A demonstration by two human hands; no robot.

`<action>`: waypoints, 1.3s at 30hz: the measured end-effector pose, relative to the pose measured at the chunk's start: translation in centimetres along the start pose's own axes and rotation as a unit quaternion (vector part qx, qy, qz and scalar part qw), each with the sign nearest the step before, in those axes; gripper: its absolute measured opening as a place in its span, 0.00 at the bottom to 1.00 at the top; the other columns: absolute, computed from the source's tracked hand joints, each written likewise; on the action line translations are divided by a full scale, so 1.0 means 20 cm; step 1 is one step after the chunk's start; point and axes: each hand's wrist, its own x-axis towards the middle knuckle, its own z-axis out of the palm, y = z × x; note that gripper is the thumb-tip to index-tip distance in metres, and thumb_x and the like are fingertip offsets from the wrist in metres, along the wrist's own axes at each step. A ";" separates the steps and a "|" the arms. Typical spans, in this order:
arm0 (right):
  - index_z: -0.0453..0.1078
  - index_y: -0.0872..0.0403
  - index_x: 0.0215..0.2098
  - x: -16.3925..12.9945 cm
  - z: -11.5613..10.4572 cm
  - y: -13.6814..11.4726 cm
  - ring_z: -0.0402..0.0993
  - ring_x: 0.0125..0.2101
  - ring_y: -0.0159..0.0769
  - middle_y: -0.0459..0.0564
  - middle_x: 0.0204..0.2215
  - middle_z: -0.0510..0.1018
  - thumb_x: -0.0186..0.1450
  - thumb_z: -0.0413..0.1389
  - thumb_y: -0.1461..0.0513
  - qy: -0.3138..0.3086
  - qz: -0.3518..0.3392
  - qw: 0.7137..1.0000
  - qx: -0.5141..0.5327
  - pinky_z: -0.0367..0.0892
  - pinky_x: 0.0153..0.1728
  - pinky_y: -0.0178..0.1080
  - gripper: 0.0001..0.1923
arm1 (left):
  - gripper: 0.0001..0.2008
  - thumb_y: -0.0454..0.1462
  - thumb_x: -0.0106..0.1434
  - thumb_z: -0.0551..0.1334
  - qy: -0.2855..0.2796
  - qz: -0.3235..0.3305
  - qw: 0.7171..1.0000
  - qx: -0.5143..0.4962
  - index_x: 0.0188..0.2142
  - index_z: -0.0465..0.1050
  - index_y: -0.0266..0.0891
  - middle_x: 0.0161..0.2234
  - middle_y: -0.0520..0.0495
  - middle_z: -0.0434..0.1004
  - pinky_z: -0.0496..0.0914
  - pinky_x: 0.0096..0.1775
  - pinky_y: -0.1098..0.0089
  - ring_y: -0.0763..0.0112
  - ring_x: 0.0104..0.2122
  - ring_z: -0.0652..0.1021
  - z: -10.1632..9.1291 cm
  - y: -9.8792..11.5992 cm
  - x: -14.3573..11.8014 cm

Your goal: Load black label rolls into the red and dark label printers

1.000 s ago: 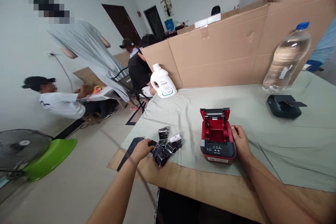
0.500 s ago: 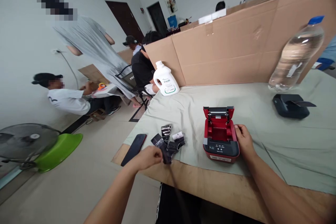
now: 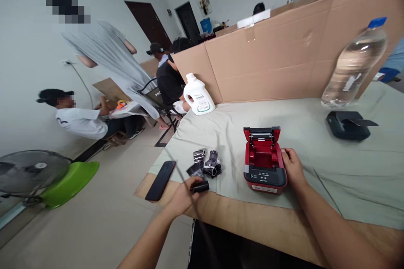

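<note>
My left hand (image 3: 183,195) is closed around a small black roll (image 3: 201,187) at the front edge of the cloth. Just beyond it lie several more small rolls, among them a shiny black one (image 3: 199,156) and a dark clump (image 3: 213,164) with a white-edged roll end. A compact red and black printer (image 3: 265,178) stands with its lid raised and its red paper bay bare. Against its right side my right hand (image 3: 293,168) is closed on the casing, some fingers hidden behind it.
A phone (image 3: 160,180) lies left of the rolls. White jug (image 3: 200,96), large water bottle (image 3: 355,65) and dark device (image 3: 349,126) stand farther back, before a cardboard partition (image 3: 268,61). A fan (image 3: 34,176) and several people are beyond the table. A blurred dark strand crosses my left hand.
My left hand has turned and now has a black roll in its fingers. The nearby rolls have shifted, and the white roll face is covered. My right hand stays on the printer.
</note>
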 end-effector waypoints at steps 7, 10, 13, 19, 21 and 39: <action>0.66 0.52 0.33 0.00 0.00 0.00 0.70 0.34 0.42 0.50 0.31 0.75 0.56 0.49 0.42 -0.005 -0.004 1.000 0.004 0.64 0.39 0.44 0.23 | 0.21 0.41 0.54 0.66 -0.208 -0.014 0.917 -0.339 0.47 0.68 0.39 0.36 0.48 0.70 0.69 0.28 0.71 0.76 0.26 0.71 0.05 0.29 -0.01; 0.66 0.52 0.33 0.00 0.00 0.00 0.70 0.34 0.43 0.51 0.31 0.75 0.57 0.49 0.42 -0.013 -0.014 1.000 0.003 0.64 0.39 0.45 0.23 | 0.20 0.41 0.56 0.66 -0.227 0.032 0.917 -0.326 0.47 0.68 0.39 0.35 0.49 0.69 0.67 0.28 0.73 0.77 0.25 0.70 0.15 0.43 0.08; 0.66 0.52 0.33 0.00 0.00 -0.01 0.71 0.34 0.43 0.50 0.31 0.76 0.57 0.49 0.42 -0.008 -0.023 1.000 -0.002 0.65 0.39 0.45 0.23 | 0.16 0.38 0.59 0.63 -0.182 0.132 0.938 -0.265 0.48 0.68 0.39 0.36 0.47 0.71 0.68 0.34 0.71 0.73 0.31 0.72 0.24 0.58 0.20; 0.66 0.51 0.32 0.00 0.01 0.00 0.71 0.31 0.40 0.48 0.29 0.76 0.58 0.49 0.42 -0.009 -0.024 1.000 0.012 0.67 0.35 0.42 0.22 | 0.15 0.29 0.56 0.60 -0.065 0.277 0.952 -0.113 0.44 0.71 0.39 0.45 0.44 0.72 0.68 0.44 0.68 0.68 0.43 0.74 0.42 0.77 0.44; 0.66 0.51 0.32 0.00 0.01 0.00 0.70 0.31 0.40 0.48 0.29 0.76 0.59 0.49 0.43 -0.006 -0.032 0.999 0.007 0.66 0.35 0.42 0.21 | 0.15 0.29 0.54 0.61 -0.038 0.271 0.958 -0.085 0.42 0.70 0.39 0.44 0.45 0.72 0.69 0.42 0.68 0.69 0.40 0.74 0.46 0.79 0.49; 0.66 0.51 0.31 0.00 0.01 0.00 0.70 0.31 0.41 0.49 0.28 0.75 0.58 0.48 0.41 -0.004 -0.035 0.999 0.011 0.66 0.35 0.42 0.23 | 0.11 0.38 0.51 0.70 -0.012 0.251 0.954 0.165 0.33 0.71 0.39 0.29 0.51 0.75 0.67 0.36 0.69 0.68 0.30 0.74 0.48 0.87 0.60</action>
